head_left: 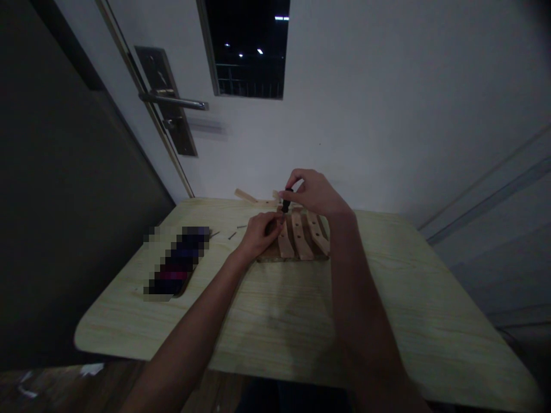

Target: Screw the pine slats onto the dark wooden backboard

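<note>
A short screwdriver with a black handle (286, 201) stands nearly upright in my right hand (313, 192), whose fingers are closed around its top. Under it, pale curved wooden strips with holes (302, 238) lie side by side on a brown wooden board (293, 260). My left hand (262, 232) rests at the board's left side, fingertips pressed together at the leftmost strip near the screwdriver's lower end. What those fingertips pinch, if anything, is hidden. The screwdriver's tip is also out of sight.
Several loose screws (232, 236) lie left of the board. A blurred-out phone-like object (183, 261) is farther left on the pale wooden table (275, 327). Another wooden strip (245, 195) lies behind the board. A white door with a metal handle (183, 103) stands behind the table.
</note>
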`<state>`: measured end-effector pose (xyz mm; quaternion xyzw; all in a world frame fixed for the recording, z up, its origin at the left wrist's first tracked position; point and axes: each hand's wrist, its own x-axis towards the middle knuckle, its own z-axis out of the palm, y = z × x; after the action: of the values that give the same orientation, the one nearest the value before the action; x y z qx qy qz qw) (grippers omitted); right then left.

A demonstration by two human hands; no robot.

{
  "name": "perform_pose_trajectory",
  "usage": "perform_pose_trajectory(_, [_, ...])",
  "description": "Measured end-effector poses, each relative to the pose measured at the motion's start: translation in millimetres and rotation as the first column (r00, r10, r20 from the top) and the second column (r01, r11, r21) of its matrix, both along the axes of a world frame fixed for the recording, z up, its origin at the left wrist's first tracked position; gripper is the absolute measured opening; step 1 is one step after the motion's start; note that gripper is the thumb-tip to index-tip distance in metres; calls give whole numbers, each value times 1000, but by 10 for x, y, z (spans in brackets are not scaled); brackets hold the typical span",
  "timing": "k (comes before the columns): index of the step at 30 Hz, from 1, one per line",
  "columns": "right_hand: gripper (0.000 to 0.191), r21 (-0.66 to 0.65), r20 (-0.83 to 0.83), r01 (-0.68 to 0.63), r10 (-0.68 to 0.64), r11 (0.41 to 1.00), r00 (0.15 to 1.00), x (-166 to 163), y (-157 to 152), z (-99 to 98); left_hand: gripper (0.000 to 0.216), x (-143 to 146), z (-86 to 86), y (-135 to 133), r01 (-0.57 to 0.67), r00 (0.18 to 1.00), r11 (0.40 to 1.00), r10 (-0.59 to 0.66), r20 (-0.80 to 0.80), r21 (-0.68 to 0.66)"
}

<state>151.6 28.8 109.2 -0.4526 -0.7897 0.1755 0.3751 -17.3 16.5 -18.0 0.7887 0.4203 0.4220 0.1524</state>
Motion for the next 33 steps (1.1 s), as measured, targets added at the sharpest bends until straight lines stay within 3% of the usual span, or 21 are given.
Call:
perform_pose_trajectory(3, [9,26,-40,-132,133,991,990,3,21,-12,27,1,21,-15,1,1000,1000,-1,2,2])
perform_pose_trajectory(6, [21,18,-5,-178,178,984,984,31,58,-35,27,3,45,-30,2,1000,1000,-2,5,-18])
perform_pose_trajectory(10, [27,30,27,-137,137,990,990,69,75,-48,26,6,56,-34,19,1000,999,-19,11,-40])
perform_pose_trajectory(16, [16,54,-9,-67,67,996,998,37,31,-11,26,11,49,-35,1,1000,1000,-1,4,-27])
perform_pose_trajectory(22, [9,-33,-16,26,-26,999,1000,23,-2,15,27,-1,47,-36,20,1000,1000,-20,7,-20])
perform_pose_trajectory(26, [16,-37,-45,-11,9,999,999,26,-13,7,27,-3,34,-27,2,1000,1000,-2,2,-9])
perform_pose_trajectory(30, [5,36,-44,-118,119,992,992,34,3,5,27,1,35,-26,8,1000,1000,-8,4,-10])
perform_pose_trajectory(33, [16,29,9,-203,203,979,979,58,27,2,28,0,44,-35,-4,1000,1000,4,-2,-19])
